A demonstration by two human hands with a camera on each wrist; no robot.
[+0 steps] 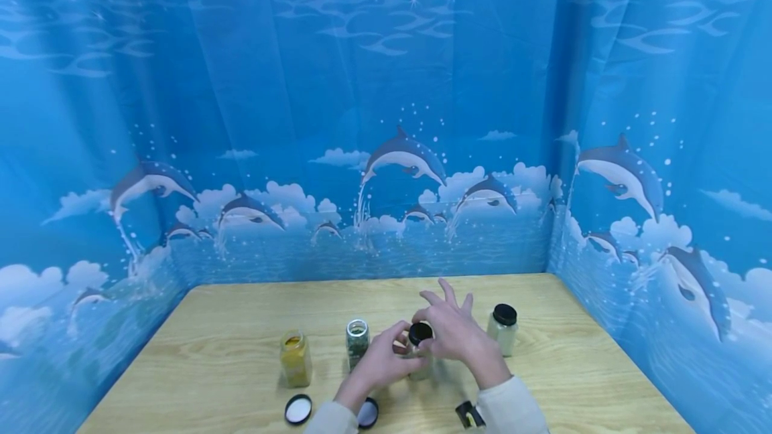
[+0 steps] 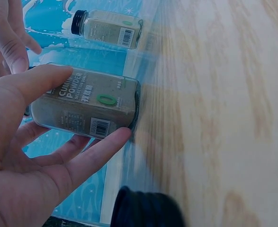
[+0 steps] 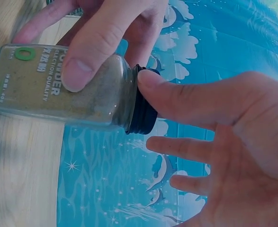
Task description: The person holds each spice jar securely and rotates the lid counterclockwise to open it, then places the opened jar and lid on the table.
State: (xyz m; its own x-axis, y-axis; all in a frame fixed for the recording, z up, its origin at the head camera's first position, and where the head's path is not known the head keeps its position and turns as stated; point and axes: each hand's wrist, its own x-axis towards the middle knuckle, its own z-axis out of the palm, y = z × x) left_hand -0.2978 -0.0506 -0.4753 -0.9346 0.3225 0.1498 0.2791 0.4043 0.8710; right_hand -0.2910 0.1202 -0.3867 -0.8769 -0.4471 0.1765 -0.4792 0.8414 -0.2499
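Observation:
A glass jar of cumin powder (image 2: 94,101) stands upright on the table with its black lid (image 1: 420,333) on. My left hand (image 1: 386,358) grips the jar's body, thumb on the label side and fingers round the opposite side. Over the top, my right hand (image 1: 454,332) pinches the lid, thumb against its rim in the right wrist view; the other fingers spread away from the jar. To the left, a jar of green herbs (image 1: 357,340) has no lid on it. A similar jar, closed with a black lid (image 1: 503,330), stands to the right.
Farther left is an uncapped jar of yellow powder (image 1: 295,360). One loose lid (image 1: 298,409) lies in front of it, another lid (image 1: 368,414) beside my left sleeve. A small black object (image 1: 468,414) lies by the right sleeve. Dolphin-print curtains (image 1: 386,119) surround the wooden table (image 1: 235,313).

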